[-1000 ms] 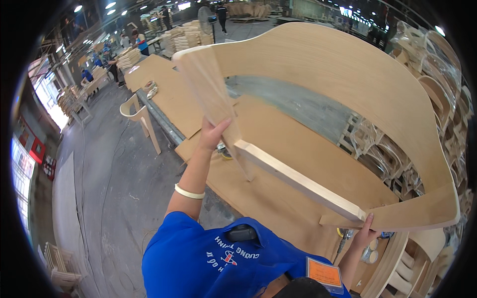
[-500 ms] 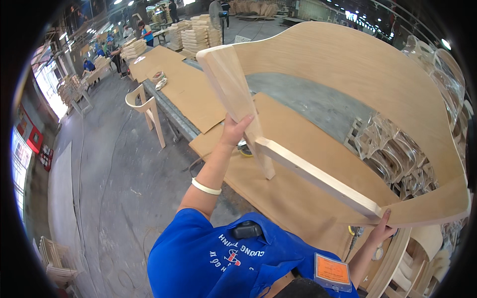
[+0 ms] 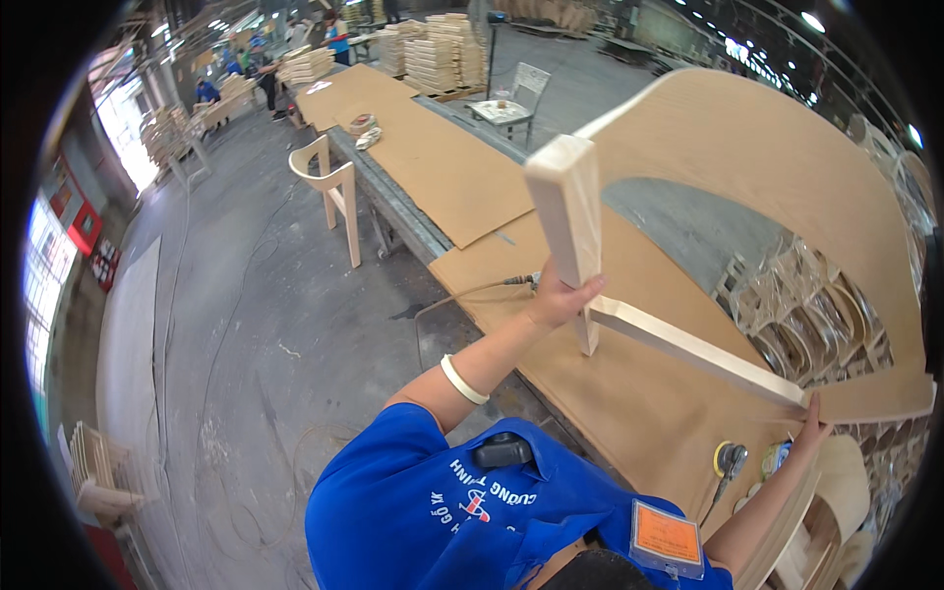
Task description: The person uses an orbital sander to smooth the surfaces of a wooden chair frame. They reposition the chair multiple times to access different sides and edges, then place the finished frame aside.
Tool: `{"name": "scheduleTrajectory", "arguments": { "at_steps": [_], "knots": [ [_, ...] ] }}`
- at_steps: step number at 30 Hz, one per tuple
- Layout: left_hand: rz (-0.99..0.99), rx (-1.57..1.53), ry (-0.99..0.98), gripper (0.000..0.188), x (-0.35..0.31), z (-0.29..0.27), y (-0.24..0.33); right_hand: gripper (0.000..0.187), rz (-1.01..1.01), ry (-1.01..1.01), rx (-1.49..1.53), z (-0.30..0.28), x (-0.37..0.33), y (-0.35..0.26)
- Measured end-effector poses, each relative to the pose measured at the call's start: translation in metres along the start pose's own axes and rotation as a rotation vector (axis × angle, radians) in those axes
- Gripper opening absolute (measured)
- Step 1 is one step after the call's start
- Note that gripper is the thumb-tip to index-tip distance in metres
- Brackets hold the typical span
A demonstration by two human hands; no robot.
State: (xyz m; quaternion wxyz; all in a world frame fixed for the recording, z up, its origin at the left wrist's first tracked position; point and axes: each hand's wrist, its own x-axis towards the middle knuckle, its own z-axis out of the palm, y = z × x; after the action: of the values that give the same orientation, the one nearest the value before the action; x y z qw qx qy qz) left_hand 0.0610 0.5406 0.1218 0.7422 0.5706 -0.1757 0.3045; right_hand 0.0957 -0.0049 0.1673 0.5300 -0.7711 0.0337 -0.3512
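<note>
A pale wooden chair frame (image 3: 747, 138) with a broad curved backrest is held up in the air over the workbench. My left hand (image 3: 565, 300) is closed around its thick leg (image 3: 570, 216), just by the joint with the straight rail (image 3: 698, 352). At the rail's other end, my right hand (image 3: 809, 430) grips the frame from below, beside the far leg (image 3: 875, 397); its fingers are partly hidden. Below, on the bench, lie a round sander (image 3: 730, 458) with a yellow rim and a small can (image 3: 775, 458). An air hose fitting (image 3: 516, 282) rests close to my left hand.
Brown board (image 3: 472, 187) covers the long bench, with tape rolls (image 3: 364, 126) on it. A wooden chair (image 3: 339, 187) stands left of the bench. Wrapped frames (image 3: 816, 315) are stacked at right. A white chair (image 3: 511, 103), wood stacks (image 3: 442, 59) and people are farther back.
The chair frame has been tilted and turned, so the leg in my left hand shows its end. Both hands moved rightward in view with it. The sander now shows fully.
</note>
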Motion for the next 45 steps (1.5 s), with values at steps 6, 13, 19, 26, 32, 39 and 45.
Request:
{"name": "scheduleTrajectory", "arguments": {
  "at_steps": [6, 13, 19, 26, 32, 39, 45],
  "knots": [
    [0.074, 0.202, 0.033, 0.045, -0.009, 0.021, 0.002, 0.042, 0.013, 0.002, 0.0, -0.007, 0.011, 0.026],
    [0.205, 0.29, -0.025, 0.068, -0.031, 0.053, -0.007, 0.047, 0.142, -0.118, 0.319, -0.005, 0.05, 0.089],
    [0.173, 0.098, -0.25, 0.09, -0.029, 0.102, 0.007, 0.047, 0.332, -0.103, 0.448, -0.014, 0.066, 0.154],
    [0.203, 0.136, -0.295, 0.1, -0.03, 0.121, 0.016, 0.045, 0.371, -0.071, 0.468, -0.02, 0.055, 0.17],
    [0.227, 0.105, -0.316, 0.097, -0.039, 0.116, 0.004, 0.036, 0.398, -0.037, 0.52, -0.017, 0.044, 0.159],
    [0.29, 0.178, -0.295, 0.083, -0.053, 0.127, 0.019, 0.049, 0.39, -0.061, 0.478, -0.032, 0.034, 0.163],
    [0.309, 0.204, -0.358, 0.08, -0.063, 0.121, 0.019, 0.064, 0.575, -0.113, 0.158, -0.042, 0.029, 0.158]
  ]
}}
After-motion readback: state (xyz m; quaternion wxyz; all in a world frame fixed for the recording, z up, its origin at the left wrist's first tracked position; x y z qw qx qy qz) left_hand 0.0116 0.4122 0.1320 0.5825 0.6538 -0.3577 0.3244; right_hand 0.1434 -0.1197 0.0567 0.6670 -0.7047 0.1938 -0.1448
